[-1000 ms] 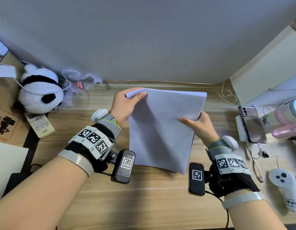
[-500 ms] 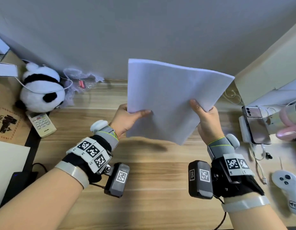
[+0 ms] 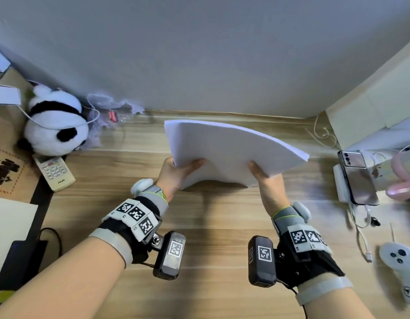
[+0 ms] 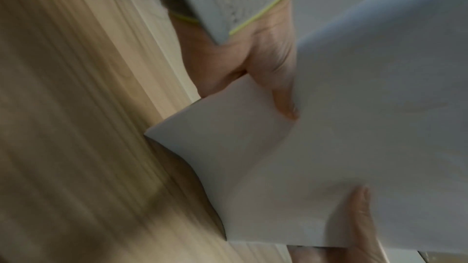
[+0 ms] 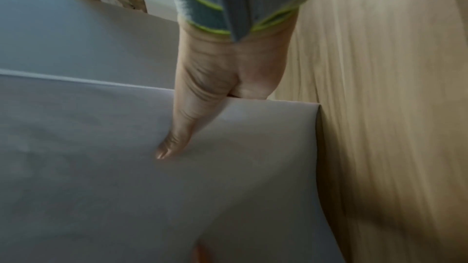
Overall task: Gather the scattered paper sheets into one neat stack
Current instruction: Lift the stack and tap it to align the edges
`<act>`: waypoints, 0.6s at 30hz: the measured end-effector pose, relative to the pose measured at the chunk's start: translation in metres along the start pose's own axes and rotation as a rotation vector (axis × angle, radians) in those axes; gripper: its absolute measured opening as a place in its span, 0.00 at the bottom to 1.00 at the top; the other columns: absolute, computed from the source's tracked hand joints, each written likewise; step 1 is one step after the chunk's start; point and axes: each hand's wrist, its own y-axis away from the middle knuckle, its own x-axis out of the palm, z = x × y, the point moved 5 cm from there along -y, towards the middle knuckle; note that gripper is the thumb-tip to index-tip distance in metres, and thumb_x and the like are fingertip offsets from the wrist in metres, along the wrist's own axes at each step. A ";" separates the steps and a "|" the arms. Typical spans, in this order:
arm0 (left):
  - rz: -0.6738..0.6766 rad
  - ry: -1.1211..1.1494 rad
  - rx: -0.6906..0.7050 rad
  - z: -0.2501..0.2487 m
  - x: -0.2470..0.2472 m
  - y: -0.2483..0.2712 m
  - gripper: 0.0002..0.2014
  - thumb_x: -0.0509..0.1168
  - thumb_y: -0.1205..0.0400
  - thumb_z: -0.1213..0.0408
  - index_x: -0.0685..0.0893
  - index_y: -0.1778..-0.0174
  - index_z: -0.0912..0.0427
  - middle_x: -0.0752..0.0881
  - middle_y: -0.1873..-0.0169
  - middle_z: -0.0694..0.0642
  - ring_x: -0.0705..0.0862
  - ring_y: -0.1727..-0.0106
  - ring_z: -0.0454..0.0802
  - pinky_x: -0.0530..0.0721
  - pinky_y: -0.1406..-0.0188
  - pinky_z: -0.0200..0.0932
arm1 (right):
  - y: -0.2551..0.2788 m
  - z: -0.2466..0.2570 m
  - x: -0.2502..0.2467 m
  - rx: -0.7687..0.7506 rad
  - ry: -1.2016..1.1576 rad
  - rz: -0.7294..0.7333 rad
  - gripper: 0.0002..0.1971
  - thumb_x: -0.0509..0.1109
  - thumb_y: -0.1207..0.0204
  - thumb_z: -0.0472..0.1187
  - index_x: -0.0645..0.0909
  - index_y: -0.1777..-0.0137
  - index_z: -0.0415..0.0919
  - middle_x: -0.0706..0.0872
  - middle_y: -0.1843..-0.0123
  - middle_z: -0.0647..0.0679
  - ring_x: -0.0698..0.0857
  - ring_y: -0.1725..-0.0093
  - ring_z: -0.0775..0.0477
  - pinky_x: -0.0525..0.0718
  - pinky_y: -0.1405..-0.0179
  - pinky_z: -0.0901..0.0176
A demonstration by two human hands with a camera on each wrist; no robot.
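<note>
A stack of white paper sheets (image 3: 227, 150) is held in both hands over the middle of the wooden desk (image 3: 210, 226). It leans away from me, and its lower edge sags between the hands close to the desk. My left hand (image 3: 187, 166) pinches the lower left corner, thumb on the front face. My right hand (image 3: 256, 171) pinches the lower right part the same way. In the left wrist view the left thumb (image 4: 283, 103) presses on the paper (image 4: 329, 147). The right wrist view shows the right thumb (image 5: 172, 143) lying on the sheets (image 5: 126, 167). The fingers behind the stack are hidden.
A panda plush (image 3: 54, 125) and a remote (image 3: 54, 172) lie at the left. At the right are a phone (image 3: 358, 178) on a white stand, cables and a white controller (image 3: 397, 259). A cardboard box (image 3: 371, 107) stands at the back right, and the wall is close behind.
The stack was raised upright in front of the wall half a second ago. It has since come down toward the desk and tipped away from me. Both hands kept their hold.
</note>
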 end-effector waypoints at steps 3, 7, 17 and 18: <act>-0.008 0.008 -0.014 0.001 0.002 0.002 0.06 0.77 0.31 0.65 0.87 0.68 0.51 0.90 0.75 0.38 0.86 0.66 0.33 0.84 0.53 0.40 | -0.001 -0.006 0.001 0.050 0.013 -0.043 0.08 0.68 0.24 0.33 0.81 0.57 0.49 0.85 0.57 0.58 0.84 0.65 0.75 0.80 0.62 0.78; -0.029 -0.012 -0.063 -0.004 0.001 -0.004 0.01 0.71 0.24 0.63 0.86 0.61 0.52 0.88 0.59 0.53 0.83 0.50 0.52 0.81 0.41 0.51 | -0.009 -0.012 0.000 0.066 0.034 -0.081 0.07 0.63 0.19 0.39 0.83 0.54 0.45 0.87 0.61 0.58 0.83 0.65 0.67 0.82 0.61 0.69; 0.146 -0.177 -0.454 0.054 -0.005 -0.004 0.21 0.52 0.18 0.84 0.71 0.28 0.73 0.79 0.44 0.63 0.79 0.47 0.57 0.78 0.40 0.55 | -0.014 -0.083 -0.020 0.253 0.327 -0.045 0.11 0.59 0.21 0.26 0.77 0.46 0.40 0.84 0.54 0.44 0.82 0.66 0.63 0.78 0.60 0.66; 0.136 -0.196 -0.468 0.060 -0.006 -0.003 0.22 0.52 0.18 0.84 0.71 0.28 0.72 0.80 0.45 0.62 0.79 0.46 0.58 0.78 0.38 0.57 | -0.014 -0.091 -0.022 0.290 0.344 -0.046 0.11 0.60 0.21 0.26 0.78 0.45 0.39 0.85 0.54 0.43 0.83 0.67 0.62 0.79 0.61 0.66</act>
